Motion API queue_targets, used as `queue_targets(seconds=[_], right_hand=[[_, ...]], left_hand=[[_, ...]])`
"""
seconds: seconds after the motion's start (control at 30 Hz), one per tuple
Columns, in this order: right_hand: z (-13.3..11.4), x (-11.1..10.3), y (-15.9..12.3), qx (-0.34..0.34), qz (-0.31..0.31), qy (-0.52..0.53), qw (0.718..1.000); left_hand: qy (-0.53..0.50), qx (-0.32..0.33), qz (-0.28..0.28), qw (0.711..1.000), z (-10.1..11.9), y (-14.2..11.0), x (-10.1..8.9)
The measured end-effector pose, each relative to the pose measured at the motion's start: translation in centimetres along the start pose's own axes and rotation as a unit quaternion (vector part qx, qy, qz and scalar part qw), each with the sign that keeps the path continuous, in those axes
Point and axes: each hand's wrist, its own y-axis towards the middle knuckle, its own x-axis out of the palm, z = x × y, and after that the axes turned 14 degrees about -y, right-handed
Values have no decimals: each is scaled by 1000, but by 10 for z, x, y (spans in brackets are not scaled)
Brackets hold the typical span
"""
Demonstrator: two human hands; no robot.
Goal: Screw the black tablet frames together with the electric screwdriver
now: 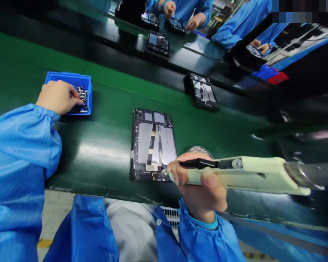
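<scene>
One flat, black-framed device (153,145) shows silvery-grey panels (143,140).

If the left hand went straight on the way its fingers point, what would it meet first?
Likely the small parts in the blue bin, close by the left hand; exact depth is unclear.

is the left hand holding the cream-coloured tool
No, the left hand reaches into the blue bin of small metal parts, while the right hand grips the cream-coloured tool.
</scene>
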Motion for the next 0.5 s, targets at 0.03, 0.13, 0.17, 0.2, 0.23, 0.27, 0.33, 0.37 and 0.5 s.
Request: queue_targets(seconds=[0.03,0.13,0.17,0.2,0.23,0.27,0.33,0.37,0.5], right_hand=[[1,-1,0,0,2,0,1000],[0,-2,0,-1,5,3,1000],[0,-1,-1,1,5,0,1000],[0,-1,-2,3,5,-5,1000],[-1,0,-4,4,4,-11,1000],[-1,0,-5,6,4,-18,1000],[-1,1,-6,7,-4,-26,1000],[-1,1,-6,6,-9,-27,1000],[2,2,-3,-3,-18,-17,1000]], left_hand=[[1,-11,6,1000,1,-1,-1],[-30,-38,39,998,6,-6,-4],[-50,-37,64,996,7,-8,-6],[-72,-28,93,993,8,-11,-8],[-94,-14,125,988,11,-14,-11],[-115,0,154,981,14,-17,-15],[-167,46,185,967,28,-26,-21],[-207,78,181,958,39,-31,-23],[-387,223,78,891,105,-50,2]])
